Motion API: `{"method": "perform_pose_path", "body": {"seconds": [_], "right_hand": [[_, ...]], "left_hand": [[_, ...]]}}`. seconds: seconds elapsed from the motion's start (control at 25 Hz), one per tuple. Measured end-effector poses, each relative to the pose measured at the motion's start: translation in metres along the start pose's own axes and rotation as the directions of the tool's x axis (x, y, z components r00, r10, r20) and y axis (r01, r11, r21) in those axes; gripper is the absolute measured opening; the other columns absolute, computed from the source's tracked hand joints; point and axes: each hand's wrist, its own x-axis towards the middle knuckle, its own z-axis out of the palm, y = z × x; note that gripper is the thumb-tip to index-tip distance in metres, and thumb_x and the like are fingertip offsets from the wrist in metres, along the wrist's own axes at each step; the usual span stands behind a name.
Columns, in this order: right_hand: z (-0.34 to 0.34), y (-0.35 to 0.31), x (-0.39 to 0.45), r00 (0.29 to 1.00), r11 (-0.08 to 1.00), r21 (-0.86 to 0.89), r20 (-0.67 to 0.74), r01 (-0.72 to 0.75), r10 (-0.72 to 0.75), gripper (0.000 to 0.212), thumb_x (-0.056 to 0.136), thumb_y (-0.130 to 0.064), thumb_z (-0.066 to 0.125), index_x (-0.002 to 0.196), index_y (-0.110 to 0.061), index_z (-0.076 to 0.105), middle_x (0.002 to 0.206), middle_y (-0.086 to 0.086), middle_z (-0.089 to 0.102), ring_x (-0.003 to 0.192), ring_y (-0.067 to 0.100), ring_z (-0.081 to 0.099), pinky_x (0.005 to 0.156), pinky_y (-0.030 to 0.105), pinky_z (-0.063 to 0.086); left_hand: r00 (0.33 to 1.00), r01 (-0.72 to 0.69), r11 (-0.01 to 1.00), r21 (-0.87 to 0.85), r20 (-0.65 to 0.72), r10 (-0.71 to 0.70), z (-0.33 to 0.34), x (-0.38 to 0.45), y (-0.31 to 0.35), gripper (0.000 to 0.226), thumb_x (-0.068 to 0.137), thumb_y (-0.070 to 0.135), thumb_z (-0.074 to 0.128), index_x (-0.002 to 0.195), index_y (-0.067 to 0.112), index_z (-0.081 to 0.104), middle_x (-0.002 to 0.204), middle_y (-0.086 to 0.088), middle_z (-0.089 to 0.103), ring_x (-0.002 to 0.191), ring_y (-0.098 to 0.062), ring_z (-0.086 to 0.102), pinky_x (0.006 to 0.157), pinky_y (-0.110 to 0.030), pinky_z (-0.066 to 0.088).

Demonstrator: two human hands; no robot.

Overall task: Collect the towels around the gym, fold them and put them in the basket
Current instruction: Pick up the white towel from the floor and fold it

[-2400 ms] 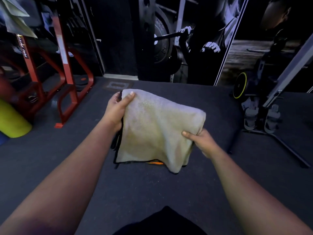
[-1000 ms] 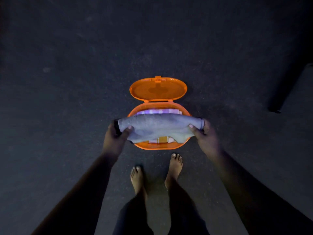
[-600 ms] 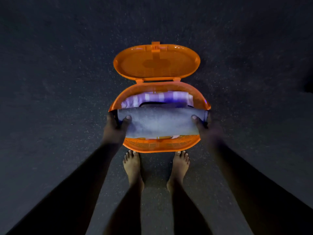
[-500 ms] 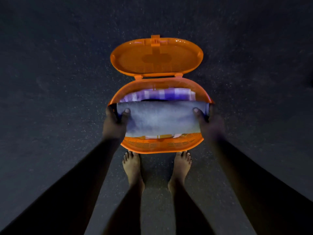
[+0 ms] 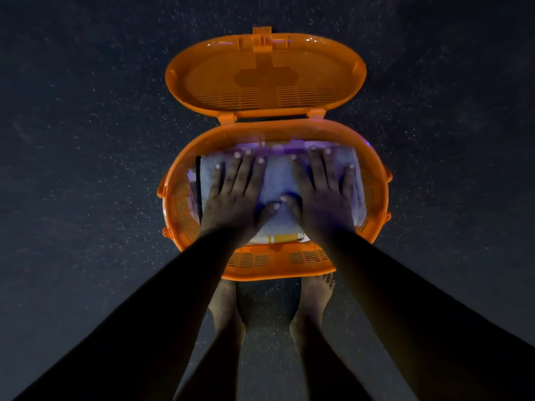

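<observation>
An orange oval basket stands on the dark floor in front of my bare feet, its lid swung open behind it. A folded pale grey towel lies inside on top of other folded towels; a purple-striped edge shows behind it and a white-and-orange edge in front. My left hand and my right hand lie flat on the grey towel, fingers spread, thumbs almost meeting in the middle.
Dark speckled rubber flooring surrounds the basket on every side. My two feet stand right against the basket's near wall. Nothing else shows in the dim light.
Both hands have let go of the towel's ends. The towel has gone down into the basket, and my palms now press flat on top of it. The camera has moved closer.
</observation>
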Motion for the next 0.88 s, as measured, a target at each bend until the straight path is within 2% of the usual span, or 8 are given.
{"method": "perform_pose_path", "body": {"seconds": [0.12, 0.28, 0.44, 0.6, 0.88], "right_hand": [[0.036, 0.016, 0.003, 0.991, 0.996, -0.084, 0.135, -0.009, 0.021, 0.083, 0.096, -0.072, 0.033, 0.163, -0.026, 0.014, 0.170, 0.016, 0.007, 0.155, 0.043, 0.003, 0.117, 0.072, 0.010], [0.077, 0.027, 0.010, 0.991, 0.993, -0.115, 0.135, 0.030, -0.014, 0.084, 0.095, -0.075, 0.027, 0.163, -0.028, 0.013, 0.170, 0.016, 0.006, 0.155, 0.041, 0.006, 0.117, 0.071, 0.011], [0.068, 0.023, 0.010, 0.990, 0.994, -0.104, 0.141, 0.014, 0.001, 0.084, 0.095, -0.076, 0.031, 0.163, -0.028, 0.015, 0.170, 0.015, 0.008, 0.155, 0.040, 0.007, 0.118, 0.069, 0.008], [0.055, 0.021, 0.009, 0.989, 0.996, -0.089, 0.145, 0.004, 0.009, 0.084, 0.095, -0.074, 0.031, 0.163, -0.027, 0.014, 0.170, 0.015, 0.008, 0.156, 0.039, 0.005, 0.120, 0.068, 0.005], [0.102, 0.031, 0.018, 0.995, 0.992, -0.129, 0.095, 0.014, -0.001, 0.082, 0.097, -0.073, 0.027, 0.163, -0.026, 0.013, 0.169, 0.015, 0.009, 0.156, 0.039, 0.007, 0.122, 0.065, 0.006]], "left_hand": [[0.997, 0.021, 0.998, 0.056, 0.068, -0.025, 0.037, 0.000, -0.011, 0.094, 0.093, 0.075, 0.034, 0.163, 0.017, 0.010, 0.170, -0.011, 0.011, 0.157, -0.029, 0.008, 0.126, -0.053, 0.005], [0.997, 0.015, 0.996, 0.088, 0.078, -0.022, 0.083, 0.007, -0.016, 0.095, 0.093, 0.076, 0.034, 0.163, 0.018, 0.009, 0.170, -0.013, 0.010, 0.157, -0.030, 0.008, 0.126, -0.054, 0.004], [0.995, 0.024, 0.997, 0.072, 0.097, -0.031, 0.073, 0.007, -0.016, 0.093, 0.093, 0.076, 0.033, 0.163, 0.018, 0.013, 0.170, -0.011, 0.011, 0.157, -0.029, 0.009, 0.126, -0.054, 0.006], [0.990, 0.043, 0.997, 0.062, 0.135, -0.051, 0.062, 0.009, -0.016, 0.095, 0.092, 0.077, 0.031, 0.164, 0.020, 0.008, 0.171, -0.010, 0.008, 0.158, -0.028, 0.005, 0.126, -0.053, 0.003], [0.997, 0.001, 0.998, 0.061, 0.083, -0.006, 0.103, 0.019, -0.026, 0.095, 0.092, 0.076, 0.031, 0.163, 0.017, 0.009, 0.170, -0.013, 0.006, 0.157, -0.033, 0.006, 0.126, -0.052, 0.000]]}}
